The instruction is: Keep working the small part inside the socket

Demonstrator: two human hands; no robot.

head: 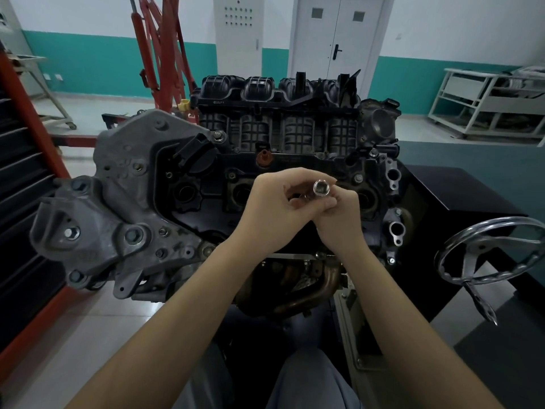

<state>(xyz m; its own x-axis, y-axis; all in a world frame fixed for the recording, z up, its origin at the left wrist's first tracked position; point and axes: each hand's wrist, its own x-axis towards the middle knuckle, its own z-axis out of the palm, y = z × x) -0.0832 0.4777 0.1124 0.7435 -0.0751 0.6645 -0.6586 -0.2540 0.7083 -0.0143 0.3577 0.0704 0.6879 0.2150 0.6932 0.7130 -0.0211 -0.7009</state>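
Note:
A car engine (206,178) on a stand fills the middle of the view, with a black valve cover and a ribbed black intake manifold (277,113) behind it. Both my hands meet just above the valve cover. My right hand (336,214) grips a shiny metal socket (321,188), whose open end faces the camera. My left hand (271,211) curls its fingers round the socket's lower part, which is hidden between the two hands. Round spark plug wells show in the cover beneath the hands.
A chrome handwheel (489,255) of the engine stand sticks out at the right. A grey cast bracket (118,219) juts from the engine's left end. A red engine hoist (159,54) stands behind, a red tool cabinet (26,184) at left, a white trolley (486,101) at far right.

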